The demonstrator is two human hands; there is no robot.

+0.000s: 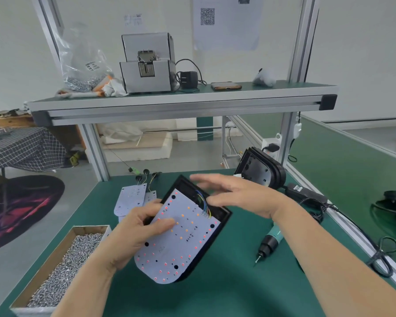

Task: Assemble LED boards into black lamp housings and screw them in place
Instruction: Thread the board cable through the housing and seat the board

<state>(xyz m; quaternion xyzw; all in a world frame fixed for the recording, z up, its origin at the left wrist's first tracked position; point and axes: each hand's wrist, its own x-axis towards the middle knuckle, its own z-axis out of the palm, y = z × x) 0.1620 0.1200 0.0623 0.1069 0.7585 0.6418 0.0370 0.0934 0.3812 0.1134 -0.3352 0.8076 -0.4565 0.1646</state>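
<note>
A white LED board (pixel 181 239) with red and orange LEDs lies tilted over a black lamp housing (pixel 217 216) in the middle of the green mat. My left hand (pixel 137 232) grips the left edge of board and housing, thumb on the board's face. My right hand (pixel 233 193) hovers blurred over the housing's far end with fingers straight, above the coloured wires (pixel 204 202). Whether it touches them I cannot tell. An electric screwdriver (pixel 269 242) lies on the mat to the right.
A cardboard box of screws (pixel 62 266) sits at the front left. Spare LED boards (pixel 130 197) lie behind my left hand. Another black housing (pixel 261 168) stands at the back right beside a power adapter (pixel 306 193). A shelf above holds a screw feeder (pixel 149 62).
</note>
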